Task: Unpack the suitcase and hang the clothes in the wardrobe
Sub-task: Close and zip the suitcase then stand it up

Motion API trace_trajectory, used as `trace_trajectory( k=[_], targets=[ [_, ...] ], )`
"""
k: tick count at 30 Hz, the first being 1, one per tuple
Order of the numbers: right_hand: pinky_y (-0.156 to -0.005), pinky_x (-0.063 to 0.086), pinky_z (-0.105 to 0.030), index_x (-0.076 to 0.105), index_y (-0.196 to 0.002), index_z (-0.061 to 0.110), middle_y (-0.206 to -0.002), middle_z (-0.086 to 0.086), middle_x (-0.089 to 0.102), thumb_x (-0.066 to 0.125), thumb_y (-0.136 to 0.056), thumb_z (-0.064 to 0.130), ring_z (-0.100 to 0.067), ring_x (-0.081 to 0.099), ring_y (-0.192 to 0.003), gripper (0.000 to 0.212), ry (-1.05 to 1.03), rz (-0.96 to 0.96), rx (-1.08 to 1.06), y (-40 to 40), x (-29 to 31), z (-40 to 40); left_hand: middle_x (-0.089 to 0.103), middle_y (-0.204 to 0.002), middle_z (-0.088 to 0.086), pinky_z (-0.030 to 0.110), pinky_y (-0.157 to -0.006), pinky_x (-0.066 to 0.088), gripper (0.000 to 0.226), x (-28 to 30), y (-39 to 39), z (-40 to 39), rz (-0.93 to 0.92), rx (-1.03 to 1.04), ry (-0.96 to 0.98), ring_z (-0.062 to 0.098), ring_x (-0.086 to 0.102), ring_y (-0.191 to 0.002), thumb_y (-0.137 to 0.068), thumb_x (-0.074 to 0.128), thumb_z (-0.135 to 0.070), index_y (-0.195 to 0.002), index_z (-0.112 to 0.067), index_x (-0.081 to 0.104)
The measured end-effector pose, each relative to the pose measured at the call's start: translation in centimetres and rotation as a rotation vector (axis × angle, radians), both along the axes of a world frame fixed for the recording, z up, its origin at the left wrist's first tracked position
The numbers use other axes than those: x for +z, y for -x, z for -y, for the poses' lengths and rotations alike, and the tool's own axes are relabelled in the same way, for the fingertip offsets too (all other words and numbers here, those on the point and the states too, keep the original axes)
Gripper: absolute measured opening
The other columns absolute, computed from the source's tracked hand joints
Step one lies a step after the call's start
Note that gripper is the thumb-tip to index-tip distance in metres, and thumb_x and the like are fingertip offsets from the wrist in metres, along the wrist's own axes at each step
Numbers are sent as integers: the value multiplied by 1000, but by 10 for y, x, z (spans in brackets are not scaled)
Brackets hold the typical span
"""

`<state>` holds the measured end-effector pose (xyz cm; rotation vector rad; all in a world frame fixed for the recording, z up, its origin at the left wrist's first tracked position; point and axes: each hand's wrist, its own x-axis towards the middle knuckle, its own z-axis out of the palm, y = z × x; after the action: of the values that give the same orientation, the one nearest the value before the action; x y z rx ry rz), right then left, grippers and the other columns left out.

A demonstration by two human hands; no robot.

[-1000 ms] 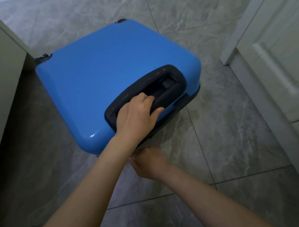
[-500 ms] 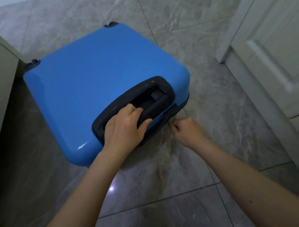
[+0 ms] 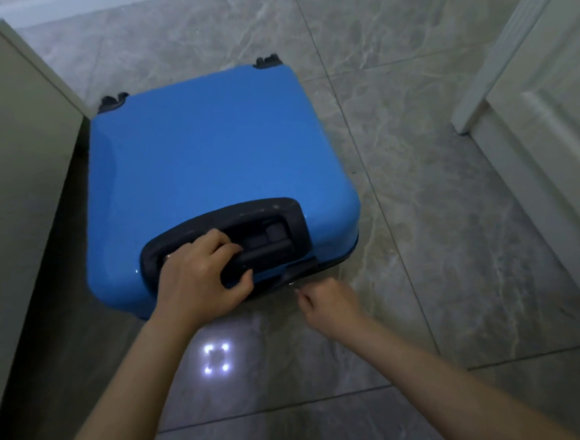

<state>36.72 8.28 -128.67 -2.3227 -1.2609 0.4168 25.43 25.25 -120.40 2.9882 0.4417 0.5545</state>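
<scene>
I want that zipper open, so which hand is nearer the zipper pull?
Right. The right hand pinches at the zipper pull; the left hand grips the suitcase handle beside it.

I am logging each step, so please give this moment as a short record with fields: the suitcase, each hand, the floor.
suitcase: blue, lying flat on the floor, shut
handle: black, at the near end
left hand: grips the handle
right hand: pinches a small zip pull at the near edge
floor: grey tiles
clothes: none in view
</scene>
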Motion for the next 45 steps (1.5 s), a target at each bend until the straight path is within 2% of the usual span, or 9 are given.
trace_trajectory(
  k=[3,6,13,17,19,27,34,40,45],
  targets=[
    [-66,43,-35,66,-89,4,-94,-19,68,44,-94,27,-37,63,-90,32,24,-35,-17,8,3,-10,61,-81,3,32,-63,42,50,2,-12,18,-96,86,-66,26,58,-72,-75,50,-57,-93,-14,68],
    [-62,39,-33,67,-89,5,-92,-18,69,43,-94,28,-37,63,-87,34,2,-3,-10,6,1,-9,56,-70,2,28,-54,36,50,1,-29,31,-76,156,-70,24,55,-63,-72,55,-62,-76,-13,61],
    [-39,35,-24,58,-53,12,-48,-9,59,39,-81,35,-29,58,-43,41,-30,117,-24,-24,-10,23,57,-66,-1,25,-50,36,48,-17,-24,36,149,122,-77,18,55,-61,-78,60,-61,-69,-14,61],
    [-41,19,-16,53,-49,15,-43,-1,52,42,-85,36,-19,50,-37,43,-75,197,-32,-51,-15,54,64,-68,-4,22,-49,38,45,-20,-21,42,258,80,-103,14,57,-60,-76,66,-59,-71,-14,67],
    [-39,22,-16,51,-47,15,-41,1,48,45,-85,34,-17,45,-34,42,-131,204,-29,-55,-18,57,65,-69,-4,22,-46,39,44,-20,-23,45,294,70,-102,14,58,-59,-76,67,-59,-71,-15,70],
    [-40,25,-18,48,-44,13,-38,-4,47,44,-83,34,-21,46,-32,45,-176,283,-118,-78,-20,66,66,-68,-5,24,-42,40,45,-15,-35,44,293,98,-110,16,56,-56,-77,64,-60,-73,-16,72],
    [-40,10,-12,44,-43,12,-35,-5,42,48,-84,33,-22,36,-30,46,-104,278,-318,-98,-17,78,61,-62,-7,22,-39,36,43,-12,-67,74,300,166,-50,14,54,-53,-74,63,-62,-68,-19,71],
    [-41,18,-20,40,-47,13,-40,-1,37,57,-89,21,-18,35,-38,46,-33,88,-520,-102,-14,73,59,-62,-7,22,-37,32,45,-14,-83,89,213,200,-41,13,52,-52,-75,57,-63,-65,-20,70],
    [-45,26,-20,50,-47,6,-44,-16,52,61,-83,17,-31,51,-39,39,14,245,-390,-100,-13,73,60,-67,-4,22,-39,30,47,-18,-78,90,155,184,-90,17,54,-53,-80,53,-61,-70,-17,67]
  ],
)
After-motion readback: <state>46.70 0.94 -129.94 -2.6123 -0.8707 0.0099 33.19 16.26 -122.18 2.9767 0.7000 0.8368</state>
